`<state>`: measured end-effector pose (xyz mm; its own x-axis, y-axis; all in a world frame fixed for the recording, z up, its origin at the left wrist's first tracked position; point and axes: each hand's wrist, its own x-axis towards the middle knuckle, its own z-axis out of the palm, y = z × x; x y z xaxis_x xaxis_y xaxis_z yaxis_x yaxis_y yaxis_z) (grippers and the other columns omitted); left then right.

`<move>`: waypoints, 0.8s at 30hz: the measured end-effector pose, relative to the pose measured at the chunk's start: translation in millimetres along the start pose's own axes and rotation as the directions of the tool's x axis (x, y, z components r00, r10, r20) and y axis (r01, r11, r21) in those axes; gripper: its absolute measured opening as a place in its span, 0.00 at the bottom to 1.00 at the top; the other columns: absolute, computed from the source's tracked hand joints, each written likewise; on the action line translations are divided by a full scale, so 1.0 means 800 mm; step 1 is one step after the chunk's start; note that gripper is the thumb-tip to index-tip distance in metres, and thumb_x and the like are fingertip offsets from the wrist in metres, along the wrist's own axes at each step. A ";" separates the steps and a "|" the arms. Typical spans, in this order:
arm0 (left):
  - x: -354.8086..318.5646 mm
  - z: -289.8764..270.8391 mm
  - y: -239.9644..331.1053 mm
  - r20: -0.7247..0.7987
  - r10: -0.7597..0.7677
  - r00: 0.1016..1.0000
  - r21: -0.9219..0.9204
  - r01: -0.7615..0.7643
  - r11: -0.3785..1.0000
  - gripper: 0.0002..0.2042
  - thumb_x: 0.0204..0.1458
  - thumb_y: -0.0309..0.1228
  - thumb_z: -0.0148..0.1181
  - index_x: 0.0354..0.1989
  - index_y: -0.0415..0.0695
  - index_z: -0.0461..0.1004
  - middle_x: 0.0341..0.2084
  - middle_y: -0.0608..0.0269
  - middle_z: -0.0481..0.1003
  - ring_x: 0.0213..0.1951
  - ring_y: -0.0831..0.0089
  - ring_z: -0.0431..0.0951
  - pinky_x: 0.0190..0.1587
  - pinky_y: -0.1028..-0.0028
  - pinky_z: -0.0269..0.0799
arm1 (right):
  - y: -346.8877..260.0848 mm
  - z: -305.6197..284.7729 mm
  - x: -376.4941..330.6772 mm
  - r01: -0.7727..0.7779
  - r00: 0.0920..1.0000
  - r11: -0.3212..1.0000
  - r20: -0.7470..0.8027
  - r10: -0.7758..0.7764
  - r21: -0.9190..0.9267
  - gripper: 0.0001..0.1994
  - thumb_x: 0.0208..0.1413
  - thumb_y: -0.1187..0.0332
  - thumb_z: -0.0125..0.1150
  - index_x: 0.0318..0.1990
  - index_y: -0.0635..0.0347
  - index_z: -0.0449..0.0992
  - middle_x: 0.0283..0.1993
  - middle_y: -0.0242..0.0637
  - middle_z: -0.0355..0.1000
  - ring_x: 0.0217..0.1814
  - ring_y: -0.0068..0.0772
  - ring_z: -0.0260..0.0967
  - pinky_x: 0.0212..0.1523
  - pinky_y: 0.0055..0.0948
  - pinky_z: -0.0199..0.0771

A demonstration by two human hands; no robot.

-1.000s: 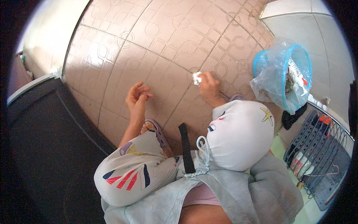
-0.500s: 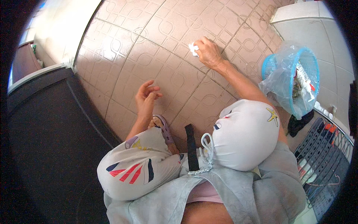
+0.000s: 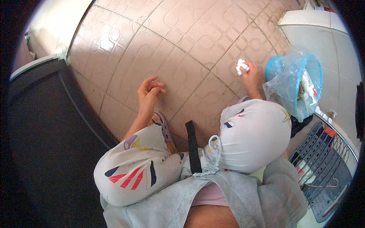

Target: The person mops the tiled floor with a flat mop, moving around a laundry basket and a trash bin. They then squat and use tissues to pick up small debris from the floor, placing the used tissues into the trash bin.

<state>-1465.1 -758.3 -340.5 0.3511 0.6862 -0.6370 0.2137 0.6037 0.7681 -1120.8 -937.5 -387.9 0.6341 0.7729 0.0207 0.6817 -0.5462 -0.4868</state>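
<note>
A crumpled white tissue is pinched in the fingers of my right hand, close to the tiled floor and just left of a blue plastic basket. Whether the tissue touches the tiles I cannot tell. The basket lies tipped on its side, lined with a clear plastic bag, and rubbish shows in its mouth. Over my left knee, my left hand hangs in the air with loosely curled, parted fingers and nothing in it.
A black panel fills the left side. At the right stand a white tiled ledge and a wire rack holding dark grey perforated pieces. My purple clog rests on the floor between my knees.
My right hand has drawn back toward me and to the right with the tissue, coming near the basket. My left hand has hardly moved.
</note>
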 end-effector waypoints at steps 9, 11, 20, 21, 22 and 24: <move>0.003 0.006 -0.002 0.006 0.018 1.000 0.017 -0.019 1.000 0.19 0.44 0.19 0.47 0.48 0.39 0.66 0.32 0.55 0.74 0.28 0.70 0.75 0.33 0.73 0.71 | -0.152 0.063 -0.044 0.285 0.884 0.933 0.316 -0.345 0.220 0.09 0.45 0.71 0.57 0.35 0.62 0.70 0.33 0.41 0.64 0.29 0.41 0.68 0.28 0.33 0.69; 0.005 0.003 -0.006 -0.008 0.017 1.000 0.026 -0.017 1.000 0.18 0.44 0.19 0.46 0.48 0.39 0.66 0.32 0.55 0.74 0.28 0.70 0.75 0.33 0.73 0.71 | -0.164 0.060 -0.046 0.424 0.819 0.896 0.367 -0.441 0.130 0.11 0.46 0.71 0.56 0.37 0.64 0.67 0.35 0.43 0.62 0.30 0.41 0.68 0.28 0.32 0.71; 0.000 0.014 -0.011 0.041 -0.005 0.999 0.068 0.003 0.998 0.19 0.43 0.19 0.46 0.48 0.39 0.66 0.31 0.55 0.74 0.29 0.69 0.75 0.35 0.72 0.71 | -0.165 0.072 -0.045 0.565 0.741 0.822 0.393 -0.545 0.074 0.10 0.43 0.72 0.55 0.34 0.66 0.66 0.32 0.44 0.61 0.28 0.41 0.68 0.25 0.33 0.72; 0.001 0.013 -0.011 0.044 0.003 0.999 0.069 -0.006 0.998 0.19 0.43 0.18 0.46 0.48 0.39 0.66 0.32 0.55 0.74 0.29 0.69 0.75 0.35 0.72 0.71 | -0.169 0.070 -0.043 0.558 0.736 0.828 0.424 -0.527 0.060 0.10 0.43 0.72 0.55 0.33 0.66 0.67 0.32 0.44 0.61 0.27 0.41 0.68 0.25 0.34 0.72; 0.001 0.013 -0.011 0.047 0.012 0.999 0.070 -0.015 0.997 0.19 0.43 0.18 0.46 0.48 0.39 0.66 0.32 0.55 0.74 0.29 0.69 0.75 0.35 0.72 0.71 | -0.170 0.068 -0.042 0.552 0.730 0.832 0.456 -0.509 0.045 0.09 0.43 0.72 0.55 0.32 0.66 0.67 0.32 0.43 0.61 0.27 0.41 0.68 0.24 0.34 0.72; -0.001 0.009 -0.005 0.020 0.019 1.000 0.065 -0.020 0.998 0.19 0.43 0.19 0.46 0.48 0.38 0.66 0.32 0.54 0.74 0.29 0.69 0.75 0.35 0.72 0.71 | -0.159 0.069 -0.037 0.536 0.762 0.844 0.428 -0.485 0.002 0.08 0.43 0.71 0.54 0.31 0.65 0.67 0.31 0.43 0.61 0.27 0.41 0.68 0.24 0.34 0.72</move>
<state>-1459.4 -764.4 -342.5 0.3734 0.6889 -0.6212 0.2655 0.5623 0.7832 -1246.6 -873.4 -374.6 -0.0036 0.9925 -0.1222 0.9148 -0.0460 -0.4012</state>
